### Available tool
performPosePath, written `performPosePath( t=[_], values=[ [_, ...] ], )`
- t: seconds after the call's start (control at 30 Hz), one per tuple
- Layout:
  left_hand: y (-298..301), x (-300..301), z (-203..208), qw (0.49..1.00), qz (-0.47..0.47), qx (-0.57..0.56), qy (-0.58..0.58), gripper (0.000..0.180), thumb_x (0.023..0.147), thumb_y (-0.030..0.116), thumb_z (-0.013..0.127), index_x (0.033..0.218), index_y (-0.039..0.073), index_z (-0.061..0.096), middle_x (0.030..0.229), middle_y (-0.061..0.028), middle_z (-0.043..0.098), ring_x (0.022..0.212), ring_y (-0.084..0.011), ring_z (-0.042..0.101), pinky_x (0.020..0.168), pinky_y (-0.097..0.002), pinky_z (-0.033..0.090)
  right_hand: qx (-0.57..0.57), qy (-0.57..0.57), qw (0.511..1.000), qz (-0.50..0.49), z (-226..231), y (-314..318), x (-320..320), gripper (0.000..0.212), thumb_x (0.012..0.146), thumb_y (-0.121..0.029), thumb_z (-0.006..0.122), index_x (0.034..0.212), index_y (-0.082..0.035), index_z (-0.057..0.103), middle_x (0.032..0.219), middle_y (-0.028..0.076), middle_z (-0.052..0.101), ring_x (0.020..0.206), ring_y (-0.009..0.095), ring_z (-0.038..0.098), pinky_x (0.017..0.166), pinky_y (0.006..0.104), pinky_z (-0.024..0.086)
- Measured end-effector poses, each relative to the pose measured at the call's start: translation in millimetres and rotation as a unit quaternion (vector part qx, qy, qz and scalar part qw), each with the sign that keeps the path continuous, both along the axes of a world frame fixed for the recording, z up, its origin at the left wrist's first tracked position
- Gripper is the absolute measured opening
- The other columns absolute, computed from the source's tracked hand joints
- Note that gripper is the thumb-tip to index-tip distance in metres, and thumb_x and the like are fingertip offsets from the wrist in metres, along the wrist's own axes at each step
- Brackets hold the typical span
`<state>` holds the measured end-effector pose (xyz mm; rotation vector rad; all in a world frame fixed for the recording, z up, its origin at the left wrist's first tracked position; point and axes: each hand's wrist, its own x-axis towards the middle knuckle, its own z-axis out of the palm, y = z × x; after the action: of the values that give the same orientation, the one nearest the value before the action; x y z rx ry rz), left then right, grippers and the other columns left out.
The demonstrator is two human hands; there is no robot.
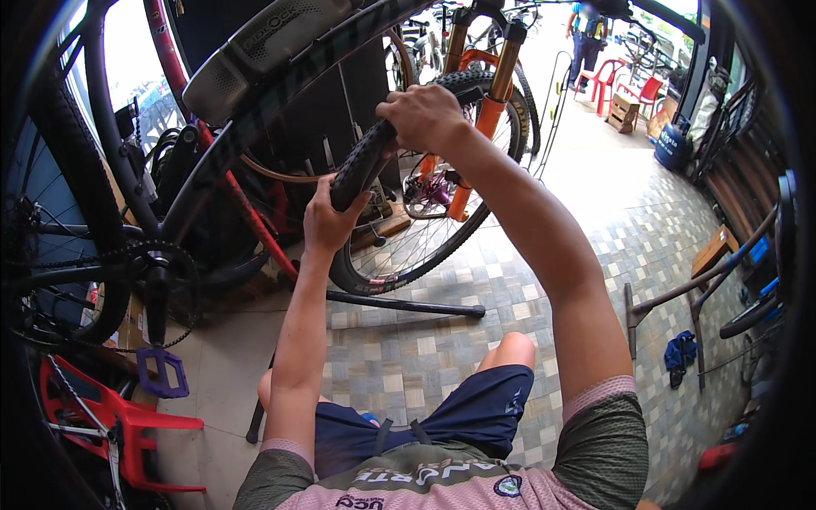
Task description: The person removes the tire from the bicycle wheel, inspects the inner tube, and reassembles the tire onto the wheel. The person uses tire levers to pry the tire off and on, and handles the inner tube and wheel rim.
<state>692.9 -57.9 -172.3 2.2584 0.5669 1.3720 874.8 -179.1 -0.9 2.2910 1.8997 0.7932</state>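
A bicycle's front wheel hangs in an orange suspension fork (pixel 486 127), a little above the floor. Both my hands grip its black knobby tyre (pixel 363 161). My right hand (pixel 422 117) is wrapped over the upper part of the tyre, close to the fork leg, with its fingertips partly hidden. Lower on the near side, my left hand (pixel 330 219) holds the tyre, its thumb toward the right and its fingers round the left. Spokes and a purple hub (pixel 436 189) show behind the tyre.
The dark bike frame (pixel 263 110) passes overhead on the left, with a purple pedal (pixel 161 372) below. A black stand leg (pixel 408 304) lies across the tiled floor. A red plastic chair (pixel 127 425) is at lower left. Another person (pixel 585 42) stands outside beyond the doorway.
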Motion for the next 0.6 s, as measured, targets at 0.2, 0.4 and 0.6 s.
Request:
performPosePath(
  t=[0.2, 0.4, 0.6],
  values=[
    [-6.1, 8.4, 5.5, 0.999, 0.044, -0.002, 0.0, 0.044, 0.089, 0.04, 0.086, 0.102, 0.001, 0.07, 0.079, -0.0186, 0.074, 0.08, -0.0355, 0.078, 0.07, -0.0414, 0.058, -0.026, -0.078, 0.997, 0.006, 7.0, 7.0, 6.0, 0.062, 0.068, -0.074, 0.086, 0.098, -0.019, 0.082, 0.099, 0.001, 0.08, 0.102, 0.022, 0.078, 0.09, 0.0374, 0.061],
    [3.2, 8.1, 7.3, 0.999, 0.024, -0.039, -0.014, 0.039, 0.089, 0.042, 0.085, 0.096, 0.005, 0.074, 0.076, -0.0171, 0.072, 0.074, -0.0334, 0.075, 0.068, -0.041, 0.055, -0.062, -0.091, 0.994, 0.017, 6.4, 20.6, -6.4, 0.06, 0.073, -0.074, 0.082, 0.093, -0.018, 0.083, 0.098, 0.002, 0.081, 0.101, 0.023, 0.078, 0.088, 0.0372, 0.061],
    [13.4, 9.7, 17.0, 0.996, 0.019, -0.084, 0.035, 0.041, 0.087, 0.049, 0.084, 0.099, 0.01, 0.077, 0.08, -0.0145, 0.076, 0.082, -0.0379, 0.076, 0.07, -0.0455, 0.057, -0.063, -0.103, 0.993, -0.007, 5.6, 22.6, -5.9, 0.056, 0.079, -0.072, 0.08, 0.091, -0.018, 0.083, 0.098, 0.001, 0.081, 0.101, 0.022, 0.078, 0.087, 0.0365, 0.061]
  ],
)
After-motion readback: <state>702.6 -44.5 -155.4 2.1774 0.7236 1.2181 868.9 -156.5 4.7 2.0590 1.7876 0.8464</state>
